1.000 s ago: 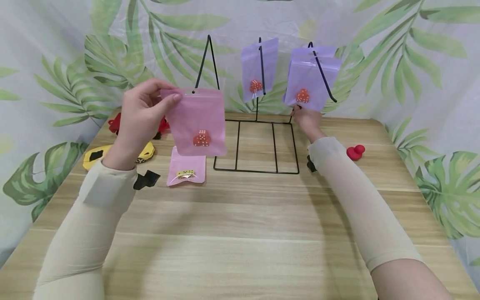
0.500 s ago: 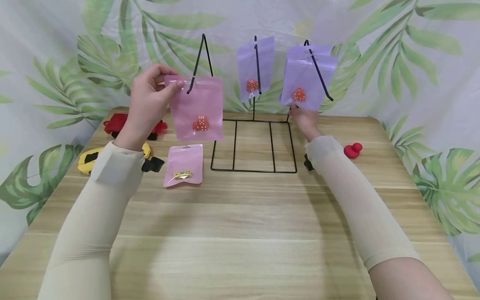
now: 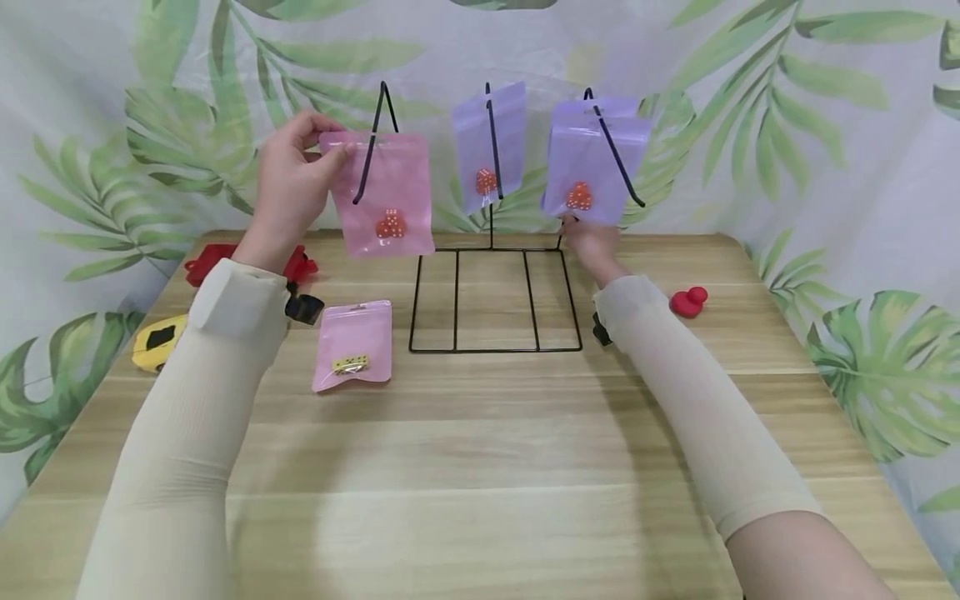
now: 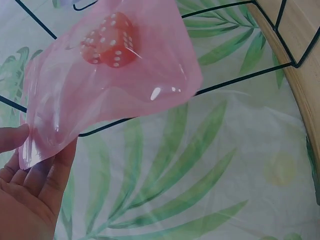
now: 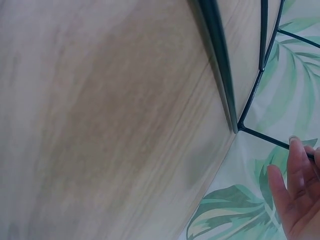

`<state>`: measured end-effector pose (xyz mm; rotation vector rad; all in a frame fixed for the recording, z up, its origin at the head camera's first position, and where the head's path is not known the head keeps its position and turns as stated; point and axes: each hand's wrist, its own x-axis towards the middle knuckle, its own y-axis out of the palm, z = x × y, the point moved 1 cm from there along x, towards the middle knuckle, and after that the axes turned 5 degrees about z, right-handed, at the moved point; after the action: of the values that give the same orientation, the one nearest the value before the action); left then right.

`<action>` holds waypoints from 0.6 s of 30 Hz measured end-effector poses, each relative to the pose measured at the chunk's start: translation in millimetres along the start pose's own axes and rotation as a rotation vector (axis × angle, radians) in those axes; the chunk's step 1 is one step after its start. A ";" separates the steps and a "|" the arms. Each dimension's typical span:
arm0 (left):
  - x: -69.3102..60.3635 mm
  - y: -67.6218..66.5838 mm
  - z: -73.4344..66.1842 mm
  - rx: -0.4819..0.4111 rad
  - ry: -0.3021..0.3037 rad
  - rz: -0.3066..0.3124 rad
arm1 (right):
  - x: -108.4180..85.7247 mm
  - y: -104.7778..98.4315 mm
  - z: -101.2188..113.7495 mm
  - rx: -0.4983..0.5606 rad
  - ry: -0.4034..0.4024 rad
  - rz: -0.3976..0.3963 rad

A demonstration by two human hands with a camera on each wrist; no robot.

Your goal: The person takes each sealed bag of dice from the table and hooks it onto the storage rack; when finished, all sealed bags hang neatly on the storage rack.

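Note:
My left hand pinches the upper left corner of a pink zip bag with red-orange dice inside. The bag sits partway along the left prong of a black wire rack, the prong's tip sticking out in front. In the left wrist view, thumb and fingers hold the bag's edge. Below the purple bags on the right, my right hand grips the rack's right upright; the right wrist view shows its fingers at the wire, thumb largely out of frame.
One purple bag of dice hangs on the middle prong, and stacked purple bags on the right one. A pink bag with yellow dice lies on the table. Toy cars, red and yellow, stand left; a red knobbed object right.
My left hand has raised the pink bag and pushed it back along the left prong, from its tip to partway up. The right hand stays on the rack. The head view has shifted slightly.

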<state>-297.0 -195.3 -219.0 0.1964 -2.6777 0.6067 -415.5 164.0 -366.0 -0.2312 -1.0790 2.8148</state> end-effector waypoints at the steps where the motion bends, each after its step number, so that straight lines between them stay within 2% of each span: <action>1: 2.9 -0.2 1.0 0.005 -0.013 0.005 | 0.5 0.2 0.2 -0.014 0.000 -0.002; 7: 22.5 1.0 6.0 -0.021 -0.078 0.030 | 3.0 2.2 0.4 -0.021 0.024 -0.004; 12: 37.9 3.0 10.2 -0.066 -0.112 0.024 | 3.0 4.1 1.2 0.011 0.035 -0.007; 18: 54.1 7.4 13.7 -0.022 -0.126 -0.008 | 1.6 5.2 0.5 0.018 0.012 -0.034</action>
<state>-352.7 -197.3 -211.7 0.2471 -2.8014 0.5799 -417.4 160.1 -369.3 -0.2259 -1.0439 2.7878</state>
